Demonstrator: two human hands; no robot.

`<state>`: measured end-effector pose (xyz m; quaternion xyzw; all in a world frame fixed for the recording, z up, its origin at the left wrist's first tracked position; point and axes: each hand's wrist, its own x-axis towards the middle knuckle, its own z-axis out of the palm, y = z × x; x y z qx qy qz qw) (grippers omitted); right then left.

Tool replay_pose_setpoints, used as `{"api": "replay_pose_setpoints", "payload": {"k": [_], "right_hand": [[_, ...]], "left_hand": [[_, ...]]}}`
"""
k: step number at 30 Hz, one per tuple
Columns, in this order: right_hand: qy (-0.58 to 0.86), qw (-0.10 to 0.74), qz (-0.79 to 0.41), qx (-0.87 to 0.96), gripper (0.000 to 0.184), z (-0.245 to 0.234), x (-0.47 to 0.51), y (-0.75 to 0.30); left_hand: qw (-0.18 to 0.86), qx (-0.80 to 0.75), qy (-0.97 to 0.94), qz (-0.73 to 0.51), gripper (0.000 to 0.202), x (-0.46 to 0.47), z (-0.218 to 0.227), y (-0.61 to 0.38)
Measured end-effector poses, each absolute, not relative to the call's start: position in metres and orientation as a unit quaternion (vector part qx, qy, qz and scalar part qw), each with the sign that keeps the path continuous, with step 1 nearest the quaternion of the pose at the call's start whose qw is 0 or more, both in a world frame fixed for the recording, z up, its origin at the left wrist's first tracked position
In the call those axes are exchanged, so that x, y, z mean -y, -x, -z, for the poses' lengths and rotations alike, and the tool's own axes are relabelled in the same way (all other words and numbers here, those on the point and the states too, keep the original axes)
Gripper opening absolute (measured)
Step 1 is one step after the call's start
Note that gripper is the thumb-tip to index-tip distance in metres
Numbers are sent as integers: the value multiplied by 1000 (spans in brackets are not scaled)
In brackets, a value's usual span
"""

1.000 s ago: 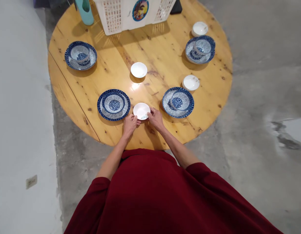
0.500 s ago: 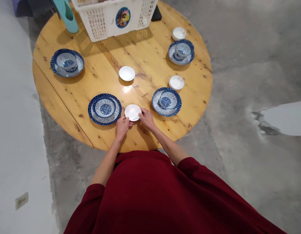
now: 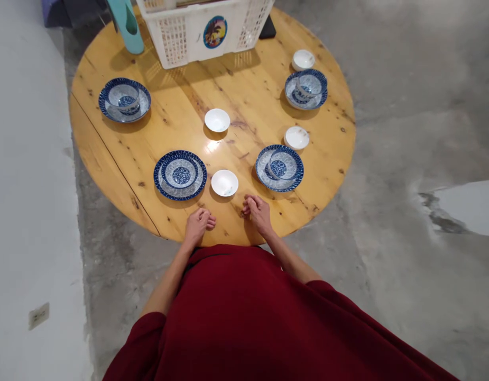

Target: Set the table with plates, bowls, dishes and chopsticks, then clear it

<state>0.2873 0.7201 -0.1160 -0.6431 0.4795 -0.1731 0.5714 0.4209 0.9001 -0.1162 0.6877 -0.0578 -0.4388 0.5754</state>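
The round wooden table (image 3: 244, 95) carries a white basket (image 3: 188, 37) at its 12 o'clock edge. Nearer the person, a blue plate (image 3: 157, 175) holding a bowl sits at 7 o'clock and a second blue plate (image 3: 260, 170) with its bowl at 5 o'clock. At the 6 o'clock edge the left hand (image 3: 197, 225) and right hand (image 3: 258, 210) rest a little apart, each empty with fingers loosely curled. The small white dish (image 3: 224, 182) sits on the wood between the two plates, near the hands at their 12 o'clock and touched by neither.
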Motion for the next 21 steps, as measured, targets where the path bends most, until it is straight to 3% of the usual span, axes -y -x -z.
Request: {"api": "replay_pose_setpoints", "payload": {"k": [8,21], "right_hand": [[629,555,195,-509,57,121,-732,-280],[684,484,226,-497,46,134,-731,-284]], "left_hand": [[579,78,-667,462,31,-916,107,-424],[584,159,-662,442,33,-929,128,-421]]}}
